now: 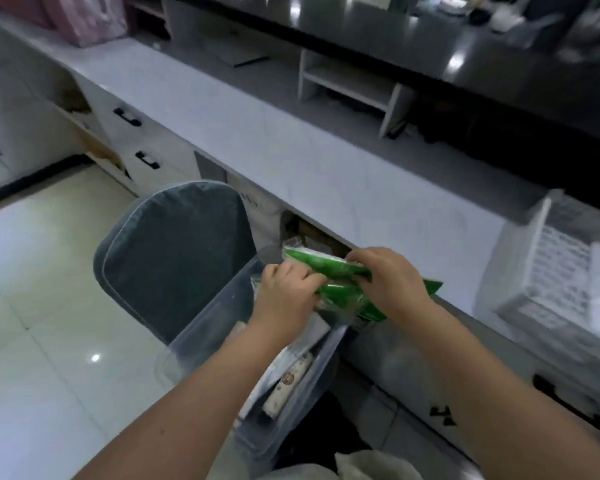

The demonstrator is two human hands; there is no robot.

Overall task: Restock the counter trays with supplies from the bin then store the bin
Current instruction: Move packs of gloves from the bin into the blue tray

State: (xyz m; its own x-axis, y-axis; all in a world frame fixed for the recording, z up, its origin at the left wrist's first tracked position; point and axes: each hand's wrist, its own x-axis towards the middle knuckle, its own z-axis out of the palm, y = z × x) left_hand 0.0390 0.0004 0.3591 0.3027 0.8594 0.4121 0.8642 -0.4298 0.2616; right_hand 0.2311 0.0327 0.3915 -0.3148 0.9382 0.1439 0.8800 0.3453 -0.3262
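A clear plastic bin rests on a grey chair below the counter edge. Inside it lie a white patterned packet and other pale packets. Both hands hold a bundle of green packets just above the bin's far end. My left hand grips the bundle's left side, and my right hand grips its right side from above. A white slotted tray with pale packets stands on the counter at the right.
The pale counter runs diagonally, with a small white shelf unit at its back. The grey chair back stands left of the bin. Drawers with black handles sit under the counter at left, above a glossy tiled floor.
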